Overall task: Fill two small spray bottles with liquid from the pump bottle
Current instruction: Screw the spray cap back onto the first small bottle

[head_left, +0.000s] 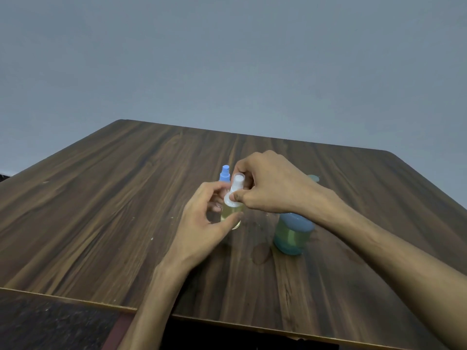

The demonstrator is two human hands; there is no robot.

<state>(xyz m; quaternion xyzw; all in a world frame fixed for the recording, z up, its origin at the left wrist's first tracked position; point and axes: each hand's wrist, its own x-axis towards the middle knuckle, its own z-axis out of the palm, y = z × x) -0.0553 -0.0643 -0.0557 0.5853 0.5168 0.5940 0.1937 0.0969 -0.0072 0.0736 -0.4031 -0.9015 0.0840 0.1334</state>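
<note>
The left hand [202, 218] is gripping the small bottle [231, 215] of yellowish liquid standing mid-table [101, 198], while the right hand [267, 183] is pinching its white spray top [235, 190], beside the pump bottle [293, 233].

A dark brown wood-grain table with rounded far corners [101, 210] fills the near and middle scene, its pale edge strip running along the near side. Behind it rises a plain grey-blue wall [227, 59], evenly and dimly lit. Dark speckled floor [50, 324] shows at the near left.
</note>
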